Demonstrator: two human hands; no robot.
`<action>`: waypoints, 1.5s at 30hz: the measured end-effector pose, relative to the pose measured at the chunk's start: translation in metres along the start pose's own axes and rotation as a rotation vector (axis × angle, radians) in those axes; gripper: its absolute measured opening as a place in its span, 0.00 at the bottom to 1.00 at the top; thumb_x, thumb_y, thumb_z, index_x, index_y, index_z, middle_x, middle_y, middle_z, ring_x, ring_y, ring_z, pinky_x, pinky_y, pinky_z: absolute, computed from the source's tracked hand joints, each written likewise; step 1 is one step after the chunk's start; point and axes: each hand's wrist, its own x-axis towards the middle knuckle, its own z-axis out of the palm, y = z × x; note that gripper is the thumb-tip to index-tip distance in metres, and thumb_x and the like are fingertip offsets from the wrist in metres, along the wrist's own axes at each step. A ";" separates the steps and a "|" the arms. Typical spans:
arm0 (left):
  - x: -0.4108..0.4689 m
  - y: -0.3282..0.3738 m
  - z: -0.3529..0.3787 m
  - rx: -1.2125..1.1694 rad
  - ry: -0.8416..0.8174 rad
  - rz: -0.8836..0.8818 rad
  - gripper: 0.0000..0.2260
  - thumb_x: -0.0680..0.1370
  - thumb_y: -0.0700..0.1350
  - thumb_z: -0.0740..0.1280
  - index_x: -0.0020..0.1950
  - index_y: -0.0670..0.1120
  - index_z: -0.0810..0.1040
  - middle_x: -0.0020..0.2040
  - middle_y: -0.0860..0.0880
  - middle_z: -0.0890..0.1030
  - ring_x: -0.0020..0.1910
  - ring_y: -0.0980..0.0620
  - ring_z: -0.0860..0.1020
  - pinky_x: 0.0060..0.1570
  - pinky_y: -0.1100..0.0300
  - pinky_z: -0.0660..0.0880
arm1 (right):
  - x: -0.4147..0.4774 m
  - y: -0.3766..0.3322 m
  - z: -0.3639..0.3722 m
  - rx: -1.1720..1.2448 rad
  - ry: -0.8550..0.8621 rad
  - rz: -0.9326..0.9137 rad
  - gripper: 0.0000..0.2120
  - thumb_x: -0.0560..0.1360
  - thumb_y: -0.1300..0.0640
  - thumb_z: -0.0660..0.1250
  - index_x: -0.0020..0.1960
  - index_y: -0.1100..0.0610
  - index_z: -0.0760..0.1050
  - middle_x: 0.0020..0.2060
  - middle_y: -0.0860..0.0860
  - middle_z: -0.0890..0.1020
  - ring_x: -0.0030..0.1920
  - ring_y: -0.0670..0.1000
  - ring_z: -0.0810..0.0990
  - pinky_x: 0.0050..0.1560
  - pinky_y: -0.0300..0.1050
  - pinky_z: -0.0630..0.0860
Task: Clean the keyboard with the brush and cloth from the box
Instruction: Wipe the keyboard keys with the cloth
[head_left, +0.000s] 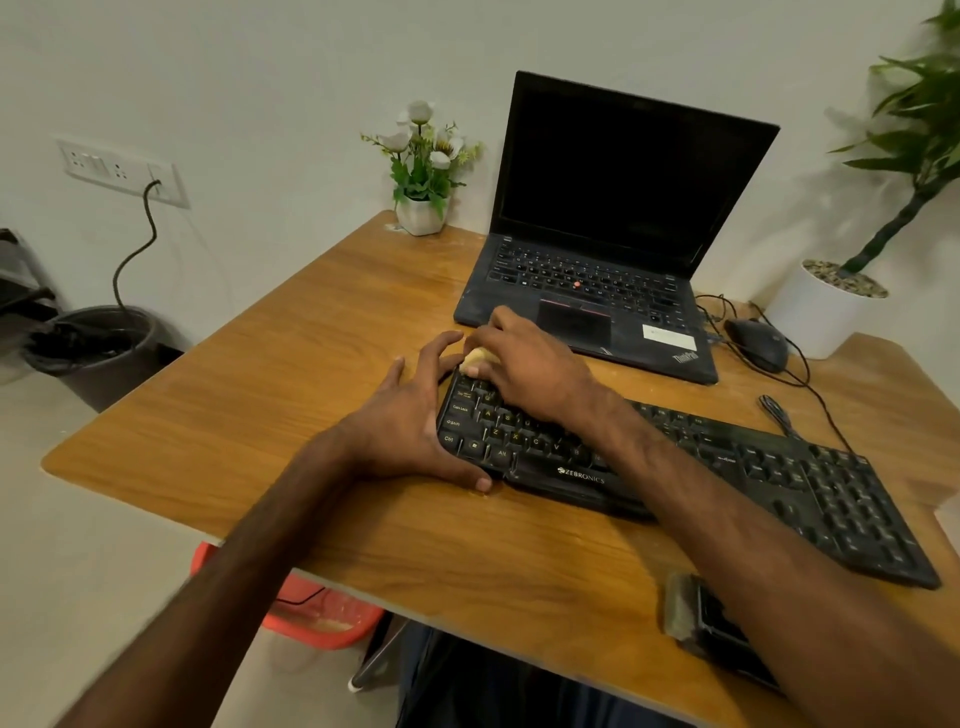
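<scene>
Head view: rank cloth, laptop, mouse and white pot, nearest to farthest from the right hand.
1. cloth, gripped in the right hand.
2. laptop, just behind it.
3. mouse, off to the right.
4. white pot, farthest right.

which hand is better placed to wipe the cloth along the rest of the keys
Right. The right hand holds the cloth against the far-left keys of the keyboard. The left hand lies spread against the keyboard's left end, likely bracing it.
</scene>
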 end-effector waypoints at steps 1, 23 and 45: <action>0.000 0.001 0.000 0.000 -0.003 -0.001 0.66 0.58 0.59 0.82 0.79 0.55 0.36 0.79 0.57 0.60 0.67 0.66 0.50 0.75 0.53 0.31 | -0.002 -0.001 -0.003 -0.053 -0.010 -0.029 0.16 0.79 0.47 0.65 0.64 0.52 0.74 0.53 0.49 0.70 0.50 0.46 0.69 0.51 0.48 0.75; 0.003 -0.013 -0.003 -0.083 -0.003 -0.019 0.67 0.51 0.67 0.82 0.76 0.65 0.37 0.76 0.59 0.64 0.78 0.52 0.55 0.77 0.39 0.50 | -0.054 -0.026 -0.011 0.139 -0.058 -0.314 0.10 0.77 0.52 0.68 0.58 0.52 0.77 0.55 0.48 0.73 0.51 0.43 0.70 0.44 0.33 0.68; 0.012 -0.025 0.004 -0.045 0.043 0.004 0.60 0.50 0.70 0.81 0.74 0.62 0.52 0.67 0.67 0.64 0.74 0.52 0.63 0.74 0.44 0.64 | -0.101 0.054 -0.020 -0.052 0.118 0.194 0.15 0.80 0.50 0.64 0.65 0.50 0.76 0.50 0.48 0.71 0.50 0.44 0.67 0.55 0.40 0.69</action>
